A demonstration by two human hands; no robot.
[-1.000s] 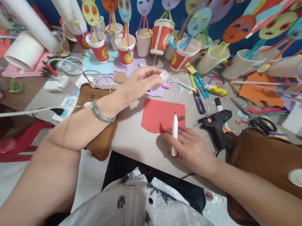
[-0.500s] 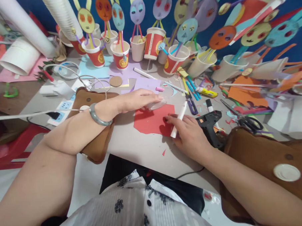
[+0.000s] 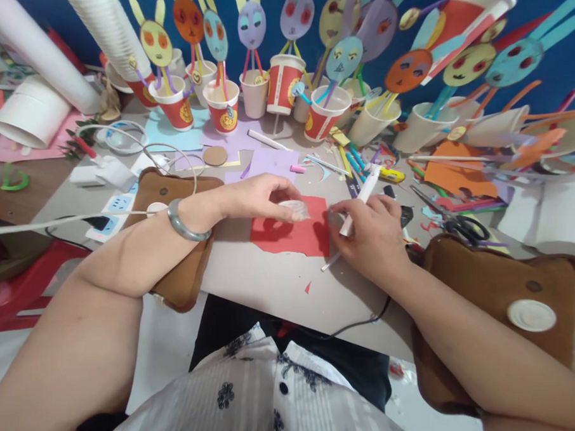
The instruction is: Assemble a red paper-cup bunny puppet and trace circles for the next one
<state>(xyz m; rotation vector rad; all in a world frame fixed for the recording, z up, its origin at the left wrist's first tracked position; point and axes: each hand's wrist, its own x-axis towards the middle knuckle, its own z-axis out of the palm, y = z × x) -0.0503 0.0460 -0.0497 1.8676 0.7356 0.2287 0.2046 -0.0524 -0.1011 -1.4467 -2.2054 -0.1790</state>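
My left hand, with a grey bangle at the wrist, grips a small clear round plastic piece between thumb and fingers. That piece is over a sheet of red paper lying on the grey table. To the right of the paper, my right hand is closed around a white marker, its upper end pointing away from me. A thin translucent stick pokes out from under that hand. Behind the fingers, a black glue gun is mostly hidden.
Paper cups with paper rabbit figures line the back. Scissors, a yellow cutter and orange paper lie right. Brown pouches flank the work area. A white cable runs in from the left.
The clear round piece has been raised and tilted over the red paper by my left hand. My right hand has shifted right with the marker, off the paper and over the glue gun.
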